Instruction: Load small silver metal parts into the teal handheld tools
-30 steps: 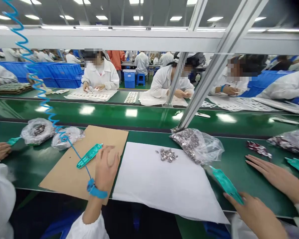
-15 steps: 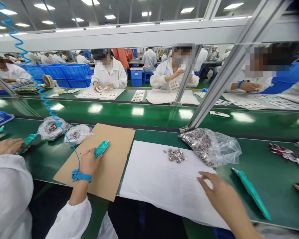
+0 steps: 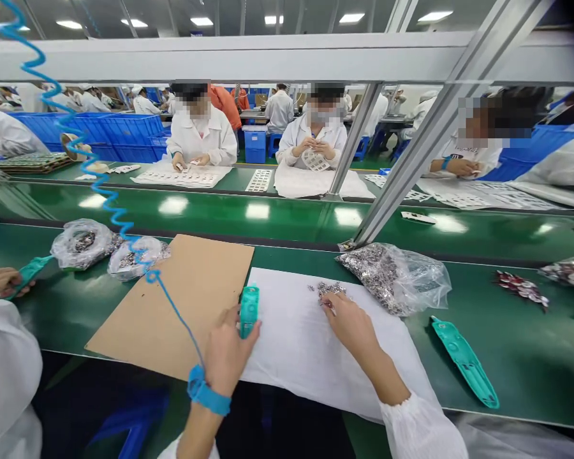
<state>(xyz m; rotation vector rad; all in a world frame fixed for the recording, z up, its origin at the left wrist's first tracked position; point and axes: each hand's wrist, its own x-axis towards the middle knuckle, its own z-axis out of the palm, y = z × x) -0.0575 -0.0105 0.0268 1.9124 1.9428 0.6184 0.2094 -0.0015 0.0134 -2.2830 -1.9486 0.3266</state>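
Note:
My left hand [image 3: 227, 354] grips a teal plastic shell [image 3: 249, 310], long and narrow, held upright over the left edge of a white sheet [image 3: 291, 347]. A blue wrist strap [image 3: 208, 394] with a coiled cord sits on that wrist. My right hand [image 3: 351, 326] reaches over the sheet, its fingertips drawn together at a small pile of shiny metal parts [image 3: 330, 287]. What lies between those fingertips is too small to make out. Right of the sheet, another teal shell [image 3: 466, 362] lies hollow side up on the green table.
A brown cardboard sheet [image 3: 172, 312] lies left of the white sheet. Behind the pile is a clear bag of metal parts [image 3: 380, 274]; two smaller bags [image 3: 83, 244] stand at left. A co-worker's hand [image 3: 2, 282] holds a teal shell. A metal post [image 3: 411, 153] slants up behind the bag.
My left hand has carried the teal shell rightward from over the cardboard to the sheet's edge. My right hand has moved forward and left onto the pile, its fingers closing. The view has shifted slightly.

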